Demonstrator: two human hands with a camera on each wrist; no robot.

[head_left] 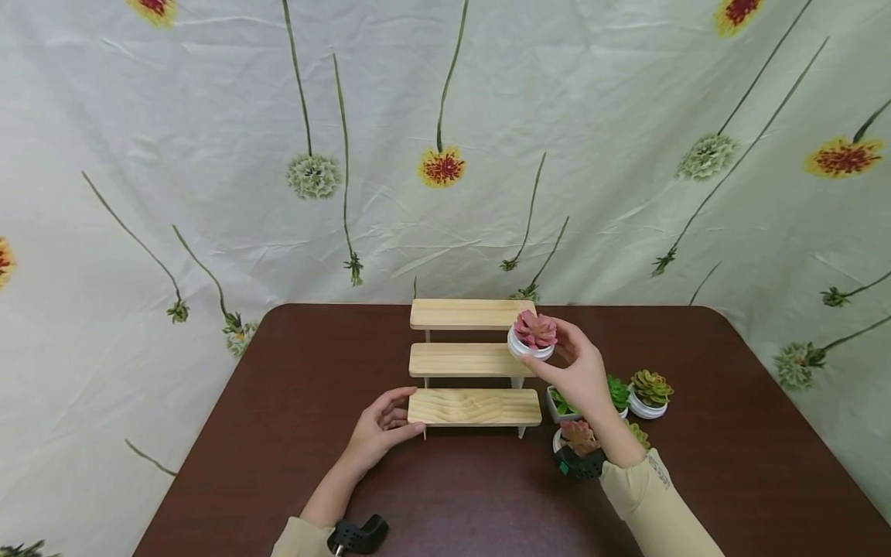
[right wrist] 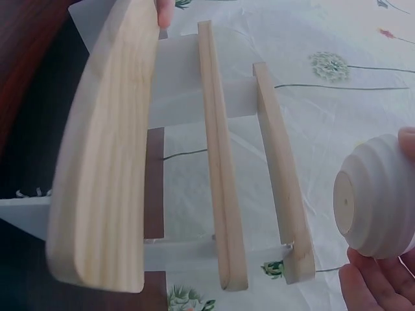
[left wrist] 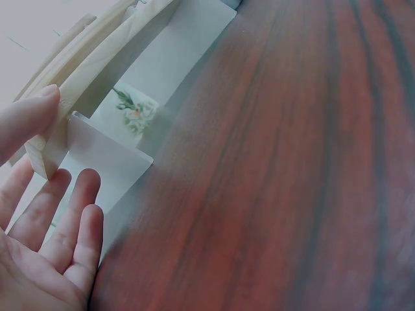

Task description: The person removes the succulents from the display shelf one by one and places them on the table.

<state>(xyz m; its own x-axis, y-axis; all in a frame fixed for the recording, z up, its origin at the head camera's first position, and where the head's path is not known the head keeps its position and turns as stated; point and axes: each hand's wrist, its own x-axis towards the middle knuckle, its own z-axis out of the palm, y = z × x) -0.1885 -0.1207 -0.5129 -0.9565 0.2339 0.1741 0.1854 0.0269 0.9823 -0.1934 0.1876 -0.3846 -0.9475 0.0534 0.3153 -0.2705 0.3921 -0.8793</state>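
A stepped stand with three pale wooden shelves (head_left: 475, 408) on white side supports stands on the table. My left hand (head_left: 381, 427) grips the left end of its lowest shelf. In the left wrist view the thumb (left wrist: 34, 118) lies over the board's end, with the fingertips under it. My right hand (head_left: 579, 370) holds a pink potted succulent (head_left: 536, 331) by its white ribbed pot, in front of the right part of the upper shelves. The right wrist view shows that white pot (right wrist: 376, 197) from below, raised beside the shelves, with fingers against it.
Several more potted succulents stand right of the stand: a yellow-green one (head_left: 651, 389), a green one (head_left: 617, 392) and a reddish one (head_left: 579, 437), partly behind the right forearm. The dark brown table (head_left: 278, 402) ends at a flower-printed cloth (head_left: 599, 116).
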